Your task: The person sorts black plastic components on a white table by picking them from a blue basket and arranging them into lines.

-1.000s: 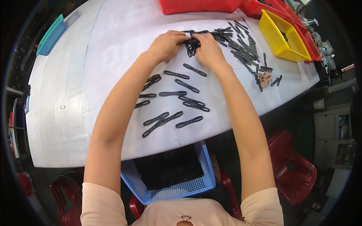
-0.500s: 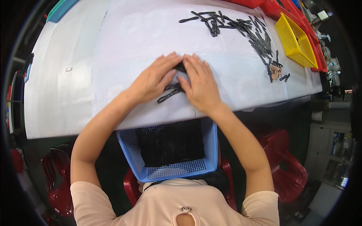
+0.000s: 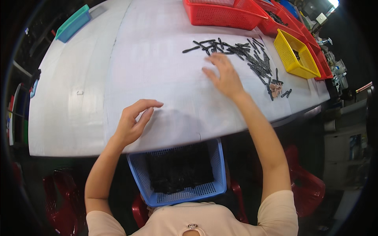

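Observation:
My left hand [image 3: 136,120] is raised over the white table [image 3: 157,74] near its front edge, thumb and fingers apart, holding nothing. Further out to the right, my right hand [image 3: 227,76] reaches toward a scattered pile of slim black strip-like pieces [image 3: 258,65]. Its fingers are spread and somewhat blurred, and I see nothing in them; they overlap the near-left side of the pile in view. Below the table edge, a blue mesh basket [image 3: 136,167] rests at my lap with a mass of black pieces [image 3: 179,169] inside, too dark to tell apart.
Red baskets [image 3: 224,17] line the far right edge, with a yellow basket [image 3: 295,55] before them. Small beige pieces [image 3: 276,89] lie at the pile's near end. A teal tray [image 3: 73,23] stands far left. Red chairs [image 3: 65,196] flank me.
Both hands have parted. The right went right and away toward the pile, the left nearer and leftward. The black pieces under them are gone from that spot. The view has tilted upward.

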Available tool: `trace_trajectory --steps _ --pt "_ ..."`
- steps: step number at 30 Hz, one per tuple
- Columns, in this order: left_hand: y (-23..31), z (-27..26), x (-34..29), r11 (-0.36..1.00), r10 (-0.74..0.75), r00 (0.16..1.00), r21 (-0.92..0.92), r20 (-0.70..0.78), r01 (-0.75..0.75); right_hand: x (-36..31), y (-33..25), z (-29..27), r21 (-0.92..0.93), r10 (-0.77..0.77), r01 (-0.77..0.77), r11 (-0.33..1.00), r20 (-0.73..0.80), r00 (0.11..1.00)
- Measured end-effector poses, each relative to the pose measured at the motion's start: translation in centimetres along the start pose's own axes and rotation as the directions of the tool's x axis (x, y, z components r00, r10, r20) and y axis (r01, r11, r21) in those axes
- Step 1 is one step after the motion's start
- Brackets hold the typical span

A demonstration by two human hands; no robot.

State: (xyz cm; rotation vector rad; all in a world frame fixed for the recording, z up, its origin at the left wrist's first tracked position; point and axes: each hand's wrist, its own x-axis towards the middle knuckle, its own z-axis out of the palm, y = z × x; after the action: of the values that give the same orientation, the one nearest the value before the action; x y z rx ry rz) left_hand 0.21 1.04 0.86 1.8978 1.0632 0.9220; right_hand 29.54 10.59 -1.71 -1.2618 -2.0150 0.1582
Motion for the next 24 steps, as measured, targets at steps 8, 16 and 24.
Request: trace_trajectory --steps 8,16,24 --pt "-4.5 2.4 2.6 0.978 -0.118 0.990 -0.180 -0.072 0.103 7.5 7.8 5.3 -0.329 0.320 -0.262 0.907 0.137 0.937" --pt "-3.8 1.4 2.4 0.998 -0.026 0.959 0.053 -0.283 0.043 1.8 -3.6 8.1 -0.085 -0.056 0.079 0.993 0.245 0.968" --pt "-3.6 0.4 0.4 0.997 -0.047 0.818 0.027 -0.573 0.076 -1.2 -8.6 2.4 0.316 0.041 -0.078 0.946 0.120 0.992"
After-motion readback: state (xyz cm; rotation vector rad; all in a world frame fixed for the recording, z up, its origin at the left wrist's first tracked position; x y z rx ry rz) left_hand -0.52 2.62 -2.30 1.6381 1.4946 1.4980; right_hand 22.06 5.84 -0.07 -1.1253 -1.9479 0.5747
